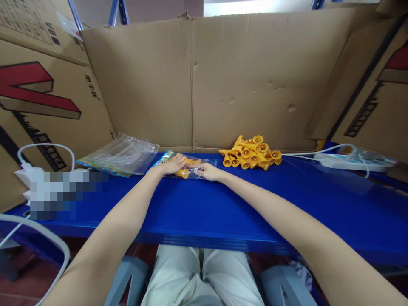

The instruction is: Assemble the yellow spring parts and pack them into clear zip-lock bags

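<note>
A clear plastic bag (208, 163) with a colourful printed header lies flat on the blue table, with orange-yellow trumpet-shaped pieces (182, 173) inside it. My left hand (174, 165) rests palm down over the header end of the bag, fingers stretched out. From the other side my right hand (208, 171) touches the bag, its fingers extended over the plastic and the pieces. To the right sits a heap of loose orange-yellow trumpet-shaped pieces (255, 154), their flared mouths showing; neither hand touches it.
A stack of clear bags (123, 155) lies at the left back. Cardboard (248, 80) walls the table's rear, with printed boxes (41, 97) at the sides. A white power strip (350, 162) and its cable lie at right. White cables (47, 145) and a blurred object are at left.
</note>
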{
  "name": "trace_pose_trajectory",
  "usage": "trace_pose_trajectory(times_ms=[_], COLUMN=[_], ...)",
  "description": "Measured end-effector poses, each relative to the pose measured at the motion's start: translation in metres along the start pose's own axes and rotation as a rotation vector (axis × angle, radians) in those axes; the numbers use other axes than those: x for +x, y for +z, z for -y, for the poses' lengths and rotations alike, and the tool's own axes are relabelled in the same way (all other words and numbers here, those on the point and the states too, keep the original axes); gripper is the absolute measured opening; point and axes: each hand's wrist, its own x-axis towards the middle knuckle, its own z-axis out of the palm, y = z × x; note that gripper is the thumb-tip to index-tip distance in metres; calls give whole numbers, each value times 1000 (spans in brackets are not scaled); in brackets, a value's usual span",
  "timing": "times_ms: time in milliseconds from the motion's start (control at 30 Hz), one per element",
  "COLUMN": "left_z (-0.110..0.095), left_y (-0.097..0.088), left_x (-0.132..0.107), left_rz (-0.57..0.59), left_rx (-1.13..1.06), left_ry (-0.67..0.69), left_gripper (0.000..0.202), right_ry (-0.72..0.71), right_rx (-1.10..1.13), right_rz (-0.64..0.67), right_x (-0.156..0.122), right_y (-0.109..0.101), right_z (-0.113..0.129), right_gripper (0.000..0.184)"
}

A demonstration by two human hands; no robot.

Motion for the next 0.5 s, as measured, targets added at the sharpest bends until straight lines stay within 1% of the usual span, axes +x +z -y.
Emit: trace_pose_trajectory(times_ms=[133, 233, 367, 433, 500], left_z=[3, 5, 6, 7, 9], left_y=[2, 3, 5, 6, 6], left_x=[4, 3, 0, 0, 0], left_rz=[6, -23, -63, -63, -78], left_rx=[12, 3, -9, -2, 2], left_ry=[28, 57, 56, 46, 59], left_gripper=[60, 59, 59, 59, 59], right_ry=[3, 14, 123, 154, 143], right_rx=[-23, -85, -196, -220, -224], right_rz=[-47, -141, -280, -288, -263], right_x=[0, 0, 0, 0, 0], right_y=[1, 2, 3, 3, 3], right_z=[2, 4, 4, 4, 4], right_gripper=[35, 31, 30, 32, 32])
